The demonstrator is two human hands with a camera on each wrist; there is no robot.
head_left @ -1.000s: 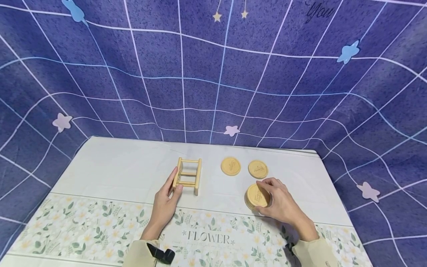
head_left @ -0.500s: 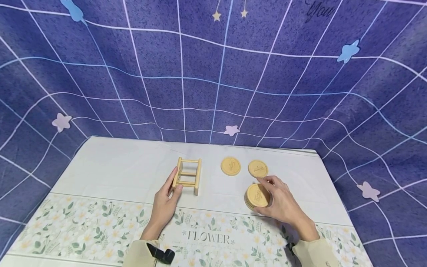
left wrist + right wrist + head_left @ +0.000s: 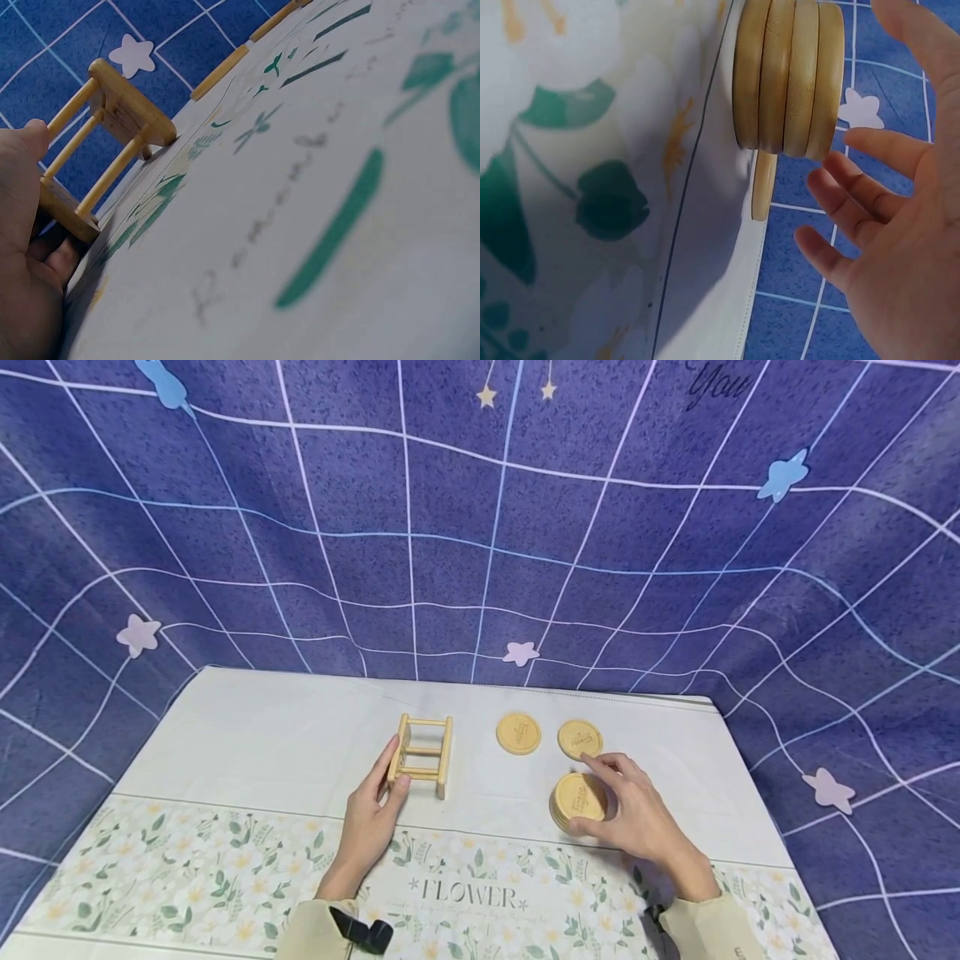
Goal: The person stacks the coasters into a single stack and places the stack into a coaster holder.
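My left hand (image 3: pixel 375 818) grips the left side of a small wooden coaster rack (image 3: pixel 445 758), made of two side panels joined by round bars. In the left wrist view the rack (image 3: pixel 135 109) stands on the tablecloth and part of the hand lies behind it. Several round wooden coasters form a stack (image 3: pixel 581 797) to the right. Beside that stack hovers my right hand (image 3: pixel 641 818), fingers spread. The right wrist view shows a gap between its fingers and the stacked coasters (image 3: pixel 802 82). Two single coasters lie flat behind, one left (image 3: pixel 518 733) and one right (image 3: pixel 580 739).
A white tablecloth (image 3: pixel 300 735) with a floral band and the word FLOWER covers the table. Behind and around it hangs a blue curtain (image 3: pixel 450 568) with grid lines and stars. The right single coaster lies close behind the stack.
My right hand has loosened from the stack, its fingers spreading and lifting slightly away from the top coaster. The left hand and the rack have stayed in place.
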